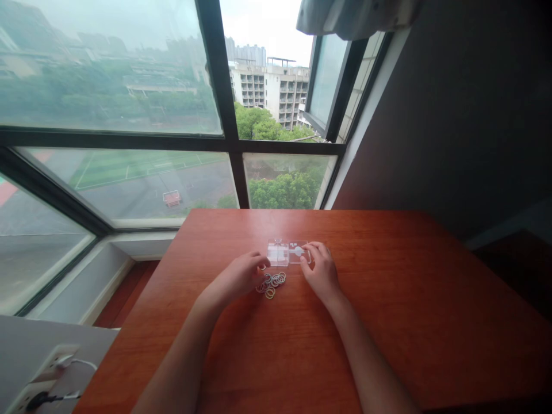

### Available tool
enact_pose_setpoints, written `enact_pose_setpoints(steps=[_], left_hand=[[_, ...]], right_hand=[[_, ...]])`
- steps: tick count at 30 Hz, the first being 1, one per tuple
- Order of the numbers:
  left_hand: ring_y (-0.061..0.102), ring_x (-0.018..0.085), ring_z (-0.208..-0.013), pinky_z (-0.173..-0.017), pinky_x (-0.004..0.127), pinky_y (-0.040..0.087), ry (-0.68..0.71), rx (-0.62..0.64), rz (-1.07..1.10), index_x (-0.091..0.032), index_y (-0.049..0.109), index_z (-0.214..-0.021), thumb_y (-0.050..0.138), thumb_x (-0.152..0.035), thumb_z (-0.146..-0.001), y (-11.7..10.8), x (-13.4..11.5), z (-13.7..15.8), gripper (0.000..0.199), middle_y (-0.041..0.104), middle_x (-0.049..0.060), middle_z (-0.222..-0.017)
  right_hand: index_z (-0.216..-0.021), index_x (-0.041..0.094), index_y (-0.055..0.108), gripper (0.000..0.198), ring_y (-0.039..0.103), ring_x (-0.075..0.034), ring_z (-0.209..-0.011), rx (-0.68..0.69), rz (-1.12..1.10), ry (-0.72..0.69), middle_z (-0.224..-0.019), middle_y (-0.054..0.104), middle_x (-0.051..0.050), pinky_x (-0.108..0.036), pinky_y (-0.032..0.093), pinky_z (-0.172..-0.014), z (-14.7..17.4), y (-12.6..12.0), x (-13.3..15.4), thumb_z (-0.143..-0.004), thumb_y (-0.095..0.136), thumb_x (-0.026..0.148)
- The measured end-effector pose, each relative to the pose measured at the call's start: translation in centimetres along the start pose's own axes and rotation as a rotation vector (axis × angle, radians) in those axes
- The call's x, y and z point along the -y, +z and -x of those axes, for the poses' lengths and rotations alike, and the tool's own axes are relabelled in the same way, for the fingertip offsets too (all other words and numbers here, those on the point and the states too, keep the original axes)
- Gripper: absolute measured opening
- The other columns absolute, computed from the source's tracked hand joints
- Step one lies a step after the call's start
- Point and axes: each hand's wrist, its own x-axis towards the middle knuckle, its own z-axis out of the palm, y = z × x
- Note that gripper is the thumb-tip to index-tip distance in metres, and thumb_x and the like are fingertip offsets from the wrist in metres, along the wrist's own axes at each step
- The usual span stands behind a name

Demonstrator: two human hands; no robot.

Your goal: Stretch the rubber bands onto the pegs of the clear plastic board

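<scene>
A: Where are the thin rings (276, 280)?

B: In a loose, overlapping heap on the wooden table (388, 299), just on the near side of the clear plastic case (278, 254). Most look pale, and 1 yellowish ring (269, 293) lies at the heap's near edge.

A: How does the case lie?

B: Opened flat, with 2 sections side by side. The right section shows a white shape (297, 251), rounded with a narrow stem pointing left.

A: And the left hand (252, 271)?

B: Palm down over the heap's left side, its fingers curled towards the case's left end. Something small and pale shows at the fingertips, but I cannot tell whether they pinch it.

A: The right hand (319, 267)?

B: At the case's right end, thumb and forefinger spread apart, fingertips over or against the edge. I see no ring between them.

A: What is beyond the table?

B: A dark-framed window (233, 144), its right-hand sash (330, 86) swung out, with trees (282, 191) below.
</scene>
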Motion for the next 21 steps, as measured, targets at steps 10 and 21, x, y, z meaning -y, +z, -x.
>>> enact_pose_setpoints(steps=[10,21], left_hand=[[0.058,0.017,-0.065,-0.054,0.023,0.031,-0.358,0.161,-0.151,-0.023,0.061,-0.09,0.072,-0.035,-0.06,-2.1,1.6,1.6,0.034,0.064,-0.002,-0.073],[0.057,0.015,-0.064,-0.056,0.022,0.034,-0.144,0.134,-0.074,-0.02,0.06,-0.084,0.058,-0.029,-0.076,0.6,0.0,0.2,0.012,0.067,0.002,-0.077]], right_hand=[[-0.094,0.024,0.069,0.015,0.058,-0.012,-0.063,0.482,-0.038,-0.151,-0.069,0.066,0.002,-0.021,0.037,-0.061,1.1,-1.0,3.5,-0.086,0.061,0.035],[-0.094,0.026,0.068,0.012,0.058,-0.013,-0.066,0.547,0.045,-0.216,-0.075,0.068,0.002,-0.022,0.033,-0.059,1.3,-0.9,3.5,-0.085,0.06,0.03]])
